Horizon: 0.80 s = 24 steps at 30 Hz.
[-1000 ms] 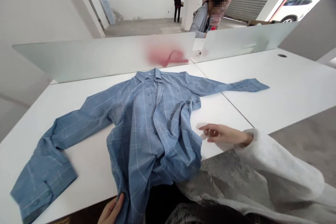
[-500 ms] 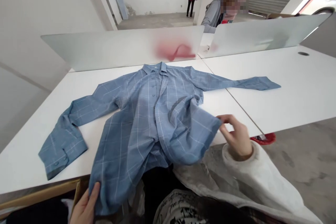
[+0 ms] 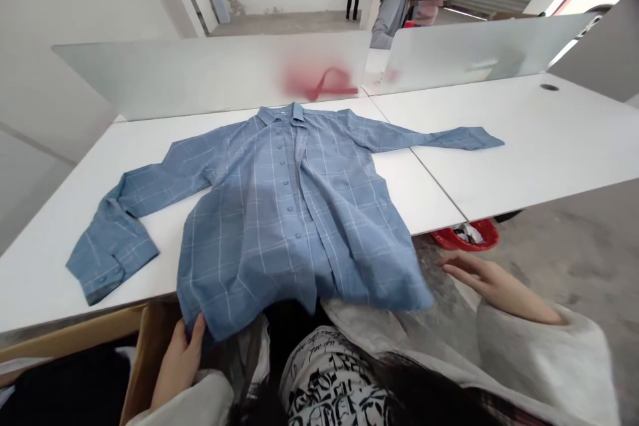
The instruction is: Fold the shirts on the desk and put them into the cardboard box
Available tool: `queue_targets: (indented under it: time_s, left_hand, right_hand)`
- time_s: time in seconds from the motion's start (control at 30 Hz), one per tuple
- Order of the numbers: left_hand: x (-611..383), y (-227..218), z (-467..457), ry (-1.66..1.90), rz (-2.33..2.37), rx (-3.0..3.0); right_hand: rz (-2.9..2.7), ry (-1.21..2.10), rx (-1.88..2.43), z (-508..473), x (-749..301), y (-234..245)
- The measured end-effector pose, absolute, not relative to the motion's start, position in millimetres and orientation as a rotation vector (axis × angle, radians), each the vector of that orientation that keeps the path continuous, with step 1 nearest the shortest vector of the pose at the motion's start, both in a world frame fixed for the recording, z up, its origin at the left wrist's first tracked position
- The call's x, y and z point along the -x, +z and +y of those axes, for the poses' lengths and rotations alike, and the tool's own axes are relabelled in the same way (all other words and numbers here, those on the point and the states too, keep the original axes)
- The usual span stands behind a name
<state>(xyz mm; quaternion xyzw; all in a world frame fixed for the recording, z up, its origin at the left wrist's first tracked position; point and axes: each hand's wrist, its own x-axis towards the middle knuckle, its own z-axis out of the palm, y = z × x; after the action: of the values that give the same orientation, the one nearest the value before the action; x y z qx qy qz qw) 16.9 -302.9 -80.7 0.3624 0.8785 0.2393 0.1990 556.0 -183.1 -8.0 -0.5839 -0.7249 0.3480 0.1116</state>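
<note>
A blue checked long-sleeved shirt point(image 3: 264, 180) lies front up on the white table, its collar toward the divider and both sleeves spread out sideways. The front placket is unbuttoned, with a row of buttons showing. The hem hangs over the near table edge. At the hem's left corner, my left hand point(image 3: 180, 356) pinches the fabric between thumb and fingers. My right hand point(image 3: 486, 283) is off the shirt, to the right of the hem's right corner, with its fingers stretched out and nothing in them.
Frosted dividers point(image 3: 214, 73) stand along the back of the white table point(image 3: 499, 176). An open cardboard box point(image 3: 142, 353) with dark cloth is at lower left. A red bin point(image 3: 486, 236) with litter stands under the table at right. People point(image 3: 392, 20) are beyond the divider.
My right hand has let go of the shirt's right hem corner and moved right. That front panel, folded up before, now lies flatter and hangs over the edge. The view has shifted slightly.
</note>
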Motion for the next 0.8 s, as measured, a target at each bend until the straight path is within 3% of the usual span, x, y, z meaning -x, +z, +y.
queue_targets:
  time_s: [0.17,0.27,0.43,0.63,0.8]
  left_hand:
    - [-41,-67,-298,1.124,2.709,-0.770]
    - [-64,-55,-284,1.338,2.339,-0.876]
    - [-141,-67,-244,0.856,1.478,-1.209]
    - [-217,-94,-211,0.848,1.216,-1.315]
    - [-195,-70,-220,0.964,1.368,-1.365]
  right_hand:
    - [-1.787,1.234,1.667,-168,-544,-101]
    - [-1.394,1.353,1.386,-159,-514,-125]
    - [-1.147,1.392,1.354,-149,-477,-130]
    - [-1.473,1.315,1.625,-155,-477,-113]
    - [-1.493,1.228,1.655,-158,-484,-109]
